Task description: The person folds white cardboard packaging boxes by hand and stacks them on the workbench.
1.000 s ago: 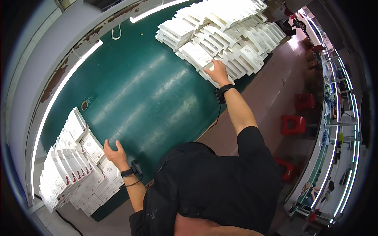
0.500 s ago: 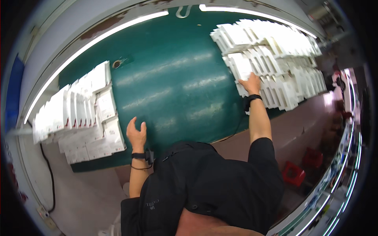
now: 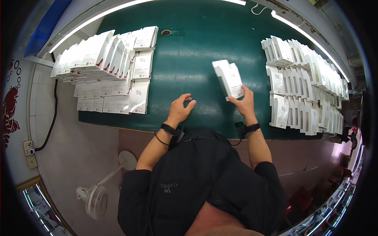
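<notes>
On the left, the left stack (image 3: 141, 66) of white boxes fills one end of the green surface (image 3: 185, 70). Near the middle, the left hand (image 3: 181, 108) is empty, its grip half-curled. Next, between the stacks, a tilted white box (image 3: 233, 80) is pinched at its near end by the right hand (image 3: 245, 103); a light, steady pinch should avoid creasing it. Far right is the right stack (image 3: 280, 112). Two hands, two stacks, apparently one held box; stacked boxes overlap too much to count.

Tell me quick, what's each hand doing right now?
Left hand: loosely open, holding nothing.
Right hand: closed on a white box.
</notes>
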